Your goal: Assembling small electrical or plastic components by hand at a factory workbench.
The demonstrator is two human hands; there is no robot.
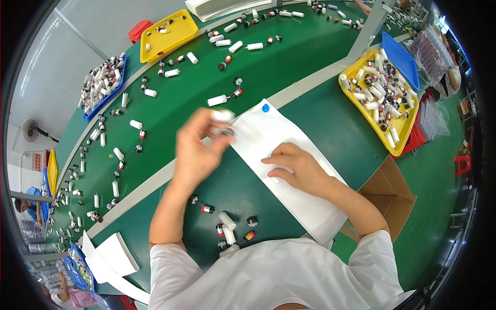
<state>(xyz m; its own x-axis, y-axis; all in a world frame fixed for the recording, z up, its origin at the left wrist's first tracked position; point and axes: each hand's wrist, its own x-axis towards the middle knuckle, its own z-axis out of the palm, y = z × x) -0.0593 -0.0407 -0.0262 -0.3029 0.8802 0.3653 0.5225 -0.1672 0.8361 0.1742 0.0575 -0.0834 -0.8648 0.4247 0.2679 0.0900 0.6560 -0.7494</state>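
My left hand (198,150) is raised at the left edge of a long white paper sheet (305,199). Its fingers are closed around a white cylindrical part (222,115), smeared by motion; a darker piece shows near the thumb tip. Over the sheet hovers or rests my right hand (305,169), its thumb and forefinger apart and no object visible between them. A blue round pin-like piece (266,108) lies at the sheet's far end. Close to my body, several white cylinders (227,221) and small black-and-red parts (207,208) lie on the green table.
Beyond a pale divider strip (294,92), the green belt (206,77) carries scattered cylinders. A yellow tray (398,135) heaped with parts stands right, near an open cardboard box (392,191). Another yellow tray (188,26) and a blue tray (122,85) stand far left. White sheets (118,253) lie near left.
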